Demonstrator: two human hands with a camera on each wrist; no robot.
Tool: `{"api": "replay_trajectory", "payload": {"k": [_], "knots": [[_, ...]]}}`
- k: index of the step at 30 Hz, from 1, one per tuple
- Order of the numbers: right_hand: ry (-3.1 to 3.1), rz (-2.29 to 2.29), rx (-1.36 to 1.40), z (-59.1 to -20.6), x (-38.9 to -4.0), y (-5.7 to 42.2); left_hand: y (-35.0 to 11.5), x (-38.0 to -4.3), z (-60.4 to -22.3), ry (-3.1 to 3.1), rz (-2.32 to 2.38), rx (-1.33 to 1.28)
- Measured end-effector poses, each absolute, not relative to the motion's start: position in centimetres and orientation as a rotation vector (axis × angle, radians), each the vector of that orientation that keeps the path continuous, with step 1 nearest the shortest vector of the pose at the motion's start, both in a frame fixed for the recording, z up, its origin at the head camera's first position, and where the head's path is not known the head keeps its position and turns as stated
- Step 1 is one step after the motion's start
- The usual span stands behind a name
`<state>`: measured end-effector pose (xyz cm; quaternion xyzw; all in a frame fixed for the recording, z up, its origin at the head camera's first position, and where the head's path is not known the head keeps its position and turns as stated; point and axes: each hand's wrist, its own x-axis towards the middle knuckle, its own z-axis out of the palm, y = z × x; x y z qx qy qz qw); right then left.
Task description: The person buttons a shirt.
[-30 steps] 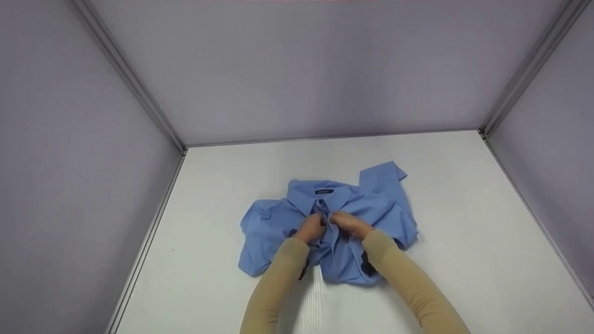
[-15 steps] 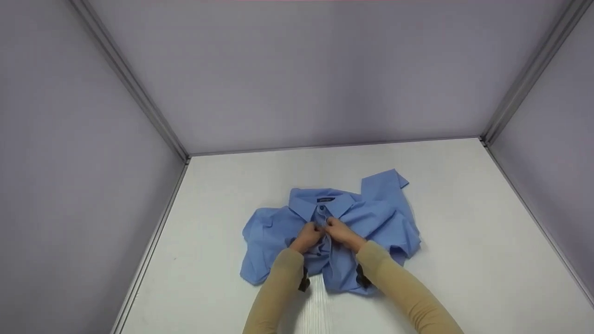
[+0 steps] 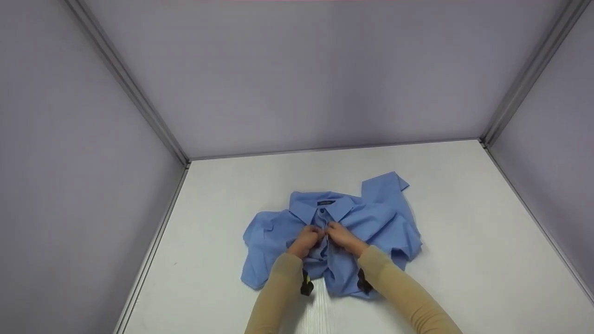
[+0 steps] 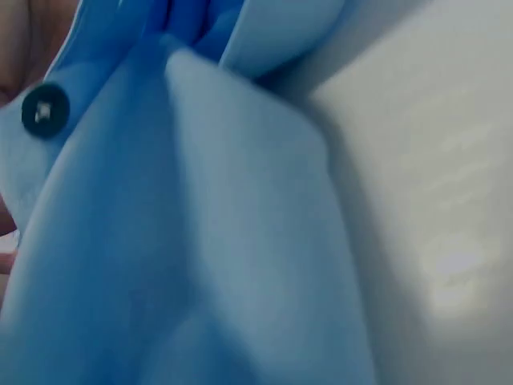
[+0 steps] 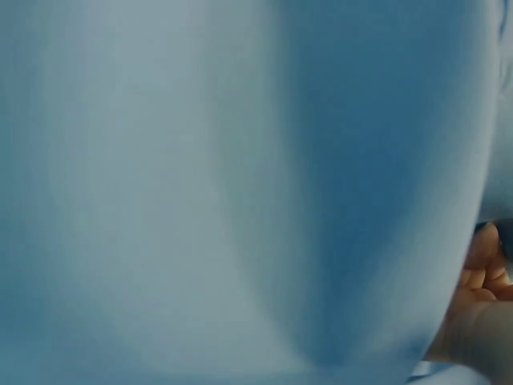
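Currently | blue shirt [image 3: 362, 223] beneath both hands [image 3: 307, 240] [image 3: 344, 237], pinched | collar [image 3: 304, 212] just beyond

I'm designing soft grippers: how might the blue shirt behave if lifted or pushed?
The blue shirt would probably flop, since its cloth lies in soft folds. The sleeve reaching past the collar would likely trail. Pushed, it may bunch: wrinkles show across its front.

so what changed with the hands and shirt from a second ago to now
The right hand moved left, closer to the left hand, narrowing the gap between their fingertips at the front of the shirt. Neither hand visibly let go; both still grip the cloth. The collar and label lie as before; the whole head view just shifted slightly.
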<state>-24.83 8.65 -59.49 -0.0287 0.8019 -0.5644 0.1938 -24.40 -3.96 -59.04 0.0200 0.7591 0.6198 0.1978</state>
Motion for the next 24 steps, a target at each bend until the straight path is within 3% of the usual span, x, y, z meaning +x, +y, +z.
{"api": "replay_trajectory", "payload": {"k": [16, 24], "knots": [[1.893, -1.883, 0.037, -59.6, -25.1, 9.1, -3.2, -25.6, -62.0, 2.306, 1.716, -0.003], [1.929, -1.904, -0.203, -58.6, -24.7, 9.4, -3.6, -24.1, -58.3, 2.292, 1.779, 0.003]]}}
